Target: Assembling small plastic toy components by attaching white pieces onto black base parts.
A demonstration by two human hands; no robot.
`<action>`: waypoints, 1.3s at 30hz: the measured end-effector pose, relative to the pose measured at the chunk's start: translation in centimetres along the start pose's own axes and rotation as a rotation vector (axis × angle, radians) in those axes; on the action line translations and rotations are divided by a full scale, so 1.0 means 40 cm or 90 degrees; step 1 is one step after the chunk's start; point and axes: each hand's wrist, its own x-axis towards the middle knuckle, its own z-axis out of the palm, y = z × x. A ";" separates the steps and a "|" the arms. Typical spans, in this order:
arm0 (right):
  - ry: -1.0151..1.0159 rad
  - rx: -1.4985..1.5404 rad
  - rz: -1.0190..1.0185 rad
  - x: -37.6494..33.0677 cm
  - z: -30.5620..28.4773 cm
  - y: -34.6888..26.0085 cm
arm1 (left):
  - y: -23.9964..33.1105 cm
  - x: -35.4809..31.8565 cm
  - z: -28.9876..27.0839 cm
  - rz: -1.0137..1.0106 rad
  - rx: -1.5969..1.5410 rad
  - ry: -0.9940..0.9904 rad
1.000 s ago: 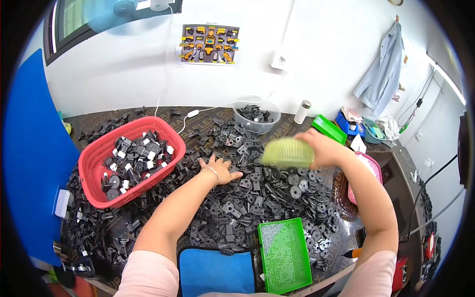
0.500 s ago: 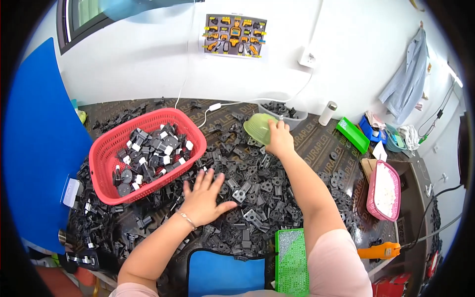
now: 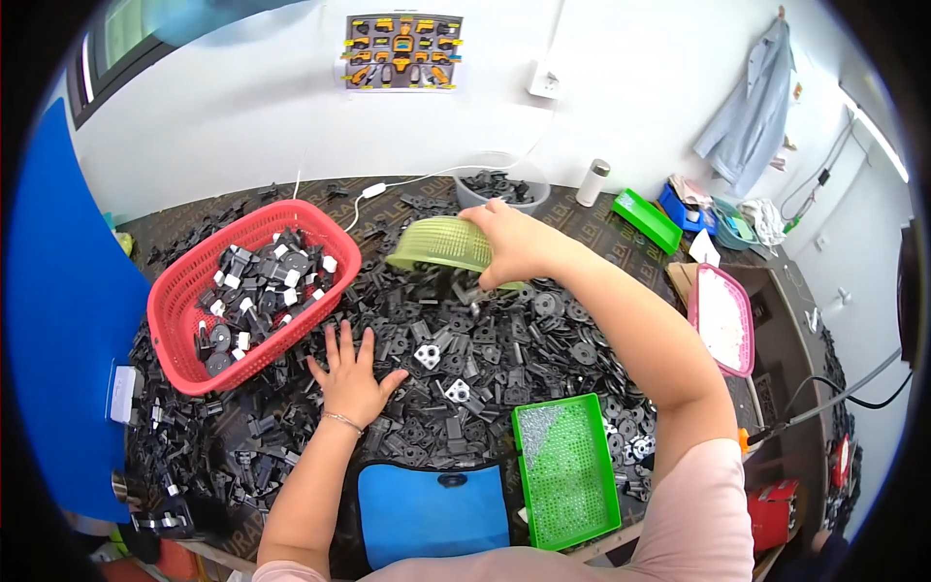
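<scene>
My right hand [image 3: 514, 242] grips a yellow-green plastic basket [image 3: 441, 244] by its side and holds it tipped over, its rim facing down. Small dark parts show just under the rim, above a wide heap of black plastic parts [image 3: 485, 349]. My left hand [image 3: 354, 386] lies with fingers spread on the heap, holding nothing, close to the near right side of a red basket [image 3: 328, 308]. That basket holds black parts with white pieces, among them round black discs. Two pale triangular parts lie between my hands.
Near me are a blue mat [image 3: 432, 514] and a green tray [image 3: 570, 533] of small shiny pieces. A grey bowl [image 3: 529, 197] of black parts, a bottle [image 3: 592, 182] and a green bin [image 3: 647, 221] stand farther back. At right sits a pink basket [image 3: 747, 335] with white contents.
The view has swung right. My right hand has drawn the yellow-green basket nearer and tipped it over, with parts now showing beneath. My left hand stays spread on the heap.
</scene>
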 end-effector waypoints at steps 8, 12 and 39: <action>0.150 -0.147 0.043 -0.111 -0.083 0.121 | -0.001 0.007 0.007 -0.008 -0.007 -0.002; 0.142 -0.264 0.015 -0.093 0.026 0.282 | 0.008 0.011 0.014 -0.003 -0.014 0.002; -0.320 0.034 0.480 -0.426 -0.163 0.495 | 0.019 0.016 0.028 0.005 0.025 0.036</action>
